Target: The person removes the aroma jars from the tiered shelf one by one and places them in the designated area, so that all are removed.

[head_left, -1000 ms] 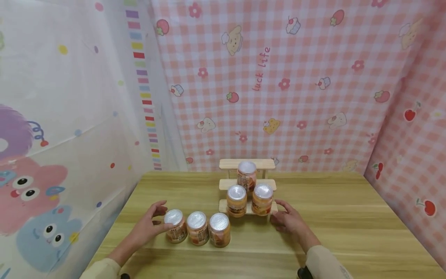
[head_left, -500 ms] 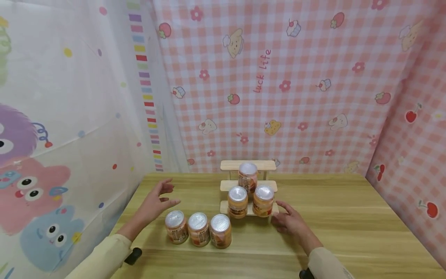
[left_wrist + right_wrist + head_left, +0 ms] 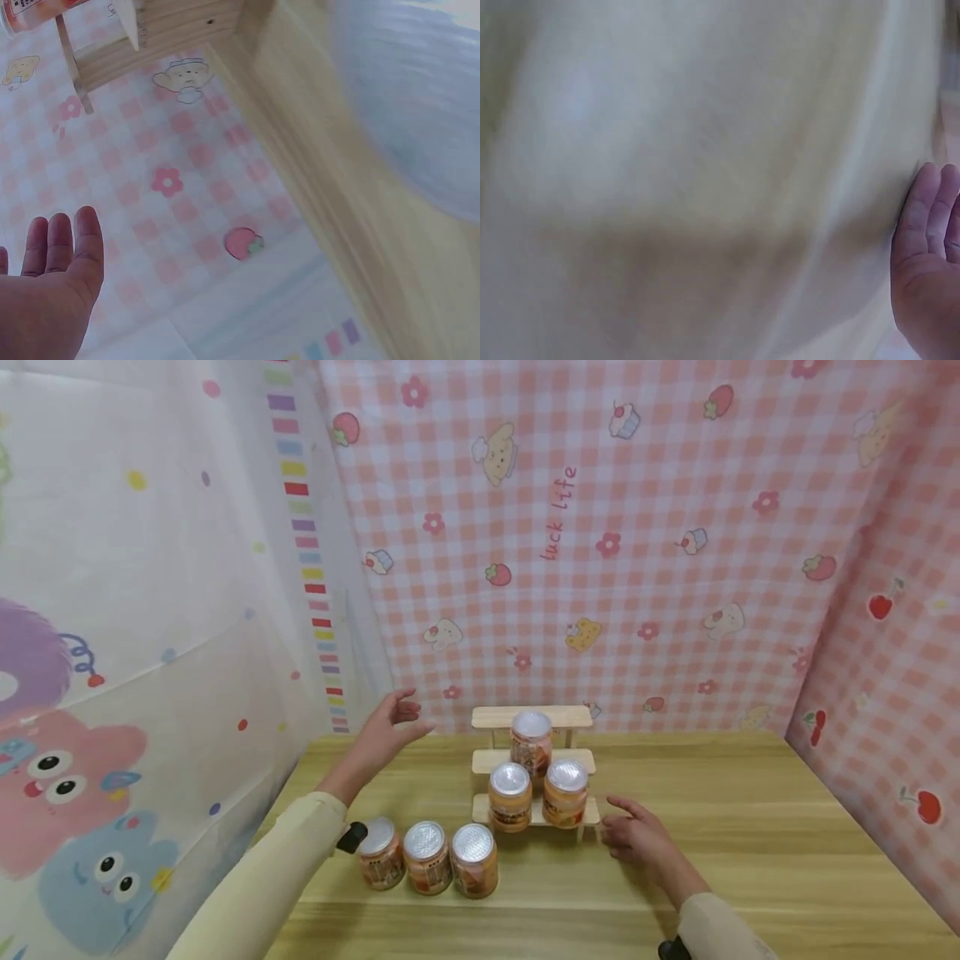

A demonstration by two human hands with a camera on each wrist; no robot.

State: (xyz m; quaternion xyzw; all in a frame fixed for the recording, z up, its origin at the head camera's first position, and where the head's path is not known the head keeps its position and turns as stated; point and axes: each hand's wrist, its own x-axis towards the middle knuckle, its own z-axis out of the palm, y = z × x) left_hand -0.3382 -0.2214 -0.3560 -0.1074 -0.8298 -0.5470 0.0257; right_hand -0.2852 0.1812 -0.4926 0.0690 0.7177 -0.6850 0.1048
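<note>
My left hand [image 3: 386, 727] is raised over the back left of the table, fingers spread and holding nothing. In the left wrist view that hand [image 3: 52, 289] shows relaxed fingers. My right hand [image 3: 641, 839] hovers just off the right end of a small three-tier wooden shelf [image 3: 483, 762], its fingers loosely bent around nothing. Two orange-labelled cans with silver lids, a left one [image 3: 510, 797] and a right one [image 3: 566, 793], stand on the lowest tier. Another can [image 3: 532, 745] stands on the middle tier. Three more cans, left [image 3: 382, 857], middle [image 3: 427, 858] and right [image 3: 474, 860], form a row on the table.
The wooden table [image 3: 720, 793] runs back to a pink checked cloth [image 3: 667, 585]. A white patterned cloth [image 3: 187, 693] hangs at the left. My left sleeve [image 3: 270, 860] passes beside the leftmost can, and its black wrist strap [image 3: 352, 837] overlaps that can's edge.
My left hand has left the leftmost can and moved up, back and to the right. My right hand has drawn slightly away from the shelf's end. The cans stay in place.
</note>
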